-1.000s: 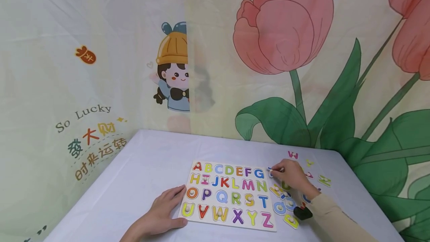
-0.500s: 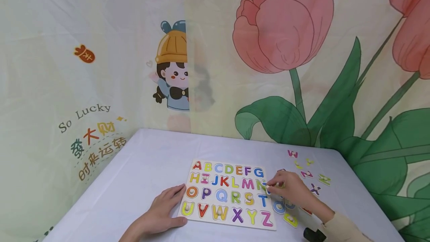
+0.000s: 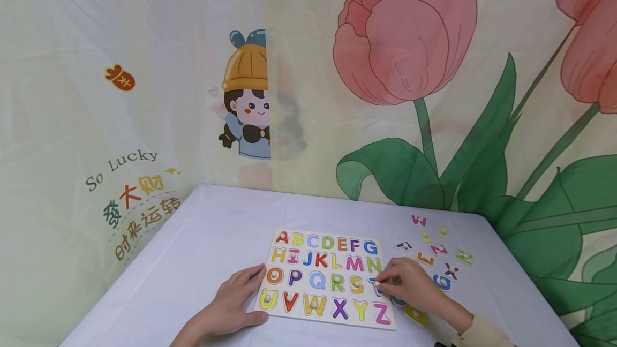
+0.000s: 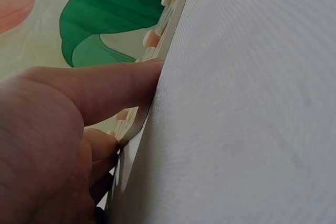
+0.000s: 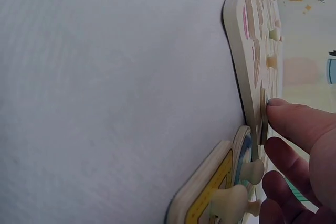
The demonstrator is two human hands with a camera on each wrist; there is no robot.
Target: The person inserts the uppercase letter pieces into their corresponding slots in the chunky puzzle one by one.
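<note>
A wooden alphabet puzzle board [image 3: 347, 322] lies on the white table with rows of coloured letters from A to Z; some hold knobbed pieces, such as the W piece [image 3: 314, 304]. My left hand [image 3: 231, 301] rests at the board's left side, its thumb [image 4: 126, 87] and fingers touching the edge. At the board's right side, my right hand [image 3: 414, 285] pinches a blue T piece [image 3: 374, 281] right over the T slot. In the right wrist view, the thin wooden piece [image 5: 264, 109] is close over the board under a fingertip. The hand hides part of the T.
Loose knobbed letters lie right of the board: a pink W-shaped piece [image 3: 419, 220], an orange E [image 3: 425, 258], a purple X [image 3: 451, 271], a blue G [image 3: 442, 283] and several others. A yellow piece [image 3: 415, 315] sits beside the board's near right corner. A printed cloth backdrop [image 3: 308, 175] stands behind the table.
My right hand has carried the blue T piece from beyond the board's upper right side down and toward me to the T slot. My left hand has stayed at the board's left edge.
</note>
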